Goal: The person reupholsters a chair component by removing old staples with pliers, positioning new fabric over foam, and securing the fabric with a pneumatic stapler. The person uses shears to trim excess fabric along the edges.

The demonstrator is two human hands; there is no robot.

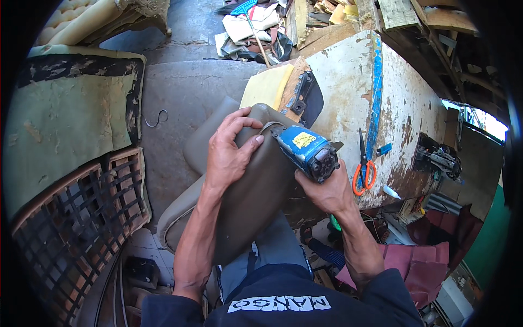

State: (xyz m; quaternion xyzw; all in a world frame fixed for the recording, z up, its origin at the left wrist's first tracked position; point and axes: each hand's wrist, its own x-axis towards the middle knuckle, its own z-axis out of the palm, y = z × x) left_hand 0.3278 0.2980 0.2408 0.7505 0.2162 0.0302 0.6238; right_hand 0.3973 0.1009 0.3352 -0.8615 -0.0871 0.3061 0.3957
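Observation:
A grey-brown vinyl-covered cushion piece (pixel 250 201) leans across my lap and against the worktable. My left hand (pixel 231 144) is closed at its upper end, thumb and fingers pinching the vinyl cover's folded edge. My right hand (pixel 329 188) grips a blue staple gun (pixel 300 143) with a yellow label; its handle is mostly hidden by my fingers and the tool's body. The gun's nose is close to the pinched edge; I cannot tell whether it touches. Beyond the cushion, yellow foam (pixel 265 86) sits on a wooden block with a black bracket (pixel 304 98).
Orange-handled scissors (pixel 364 171) and a small white bottle (pixel 391 192) lie on the worn white tabletop (pixel 343 82) at right. A webbed frame (pixel 81 218) and a green-grey panel (pixel 76 109) stand at left. Fabric scraps (pixel 245 30) and a blue rake (pixel 243 7) lie at the back.

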